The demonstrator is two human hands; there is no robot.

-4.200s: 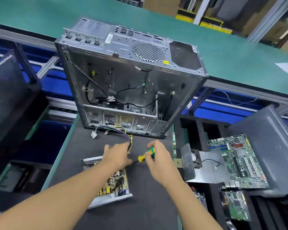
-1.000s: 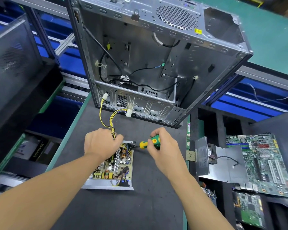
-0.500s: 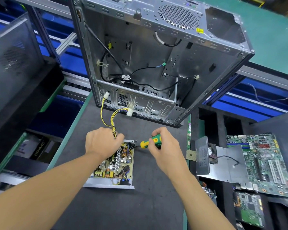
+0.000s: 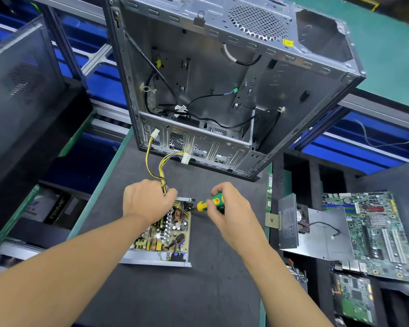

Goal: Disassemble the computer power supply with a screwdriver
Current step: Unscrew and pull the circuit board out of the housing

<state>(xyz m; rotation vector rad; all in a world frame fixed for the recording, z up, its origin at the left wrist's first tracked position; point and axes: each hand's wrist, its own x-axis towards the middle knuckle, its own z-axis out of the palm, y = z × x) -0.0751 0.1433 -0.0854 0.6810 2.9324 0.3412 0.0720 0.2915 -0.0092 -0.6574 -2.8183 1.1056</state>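
The opened power supply (image 4: pixel 165 234) lies on the black mat, its circuit board bare inside a shallow metal tray. My left hand (image 4: pixel 147 200) grips the far left corner of it, where the yellow cable bundle (image 4: pixel 155 165) leaves the unit. My right hand (image 4: pixel 229 212) holds a green and yellow screwdriver (image 4: pixel 210 202) level, its tip pointing left at the supply's far right corner. The tip itself is hidden in shadow by the tray edge.
An empty metal computer case (image 4: pixel 222 90) stands on its side just beyond the hands. Right of the mat lie a grey metal cover with a fan (image 4: pixel 291 223), a green motherboard (image 4: pixel 373 230) and another board (image 4: pixel 354 298). A dark panel (image 4: pixel 21 90) leans at the left.
Over four seconds the power supply has turned and its cables now trail up toward the case. In the last second both hands stay at the same corner with barely any shift.
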